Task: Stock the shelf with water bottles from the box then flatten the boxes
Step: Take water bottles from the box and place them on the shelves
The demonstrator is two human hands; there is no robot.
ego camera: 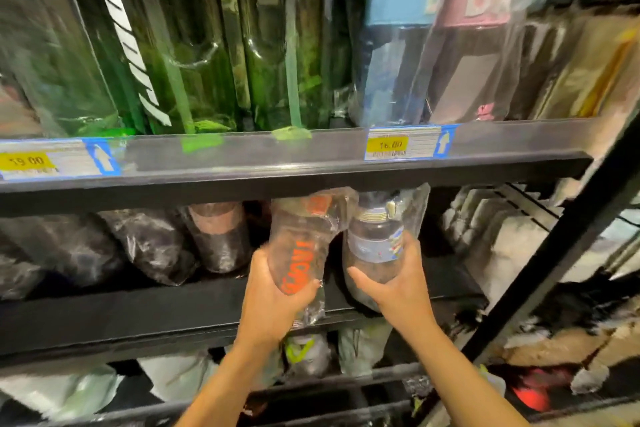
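Observation:
My left hand (pixel 277 291) grips a plastic-wrapped bottle with orange lettering (pixel 304 236) by its lower end. My right hand (pixel 398 284) grips a second wrapped bottle with a blue and white band (pixel 377 236). Both bottles lean with their tops in under the upper black shelf board (pixel 242 170) and their bottoms at the front edge of the middle shelf (pixel 138 308). The two bottles sit side by side, almost touching. No box is in view.
Several dark wrapped bottles (pixel 218 239) lie on the middle shelf to the left. Green boxed goods (pixel 194 45) and wrapped bottles with blue and pink labels (pixel 433 45) stand on the shelf above. A black upright post (pixel 561 239) runs diagonally at right. More wrapped goods fill the lower shelf (pixel 311 354).

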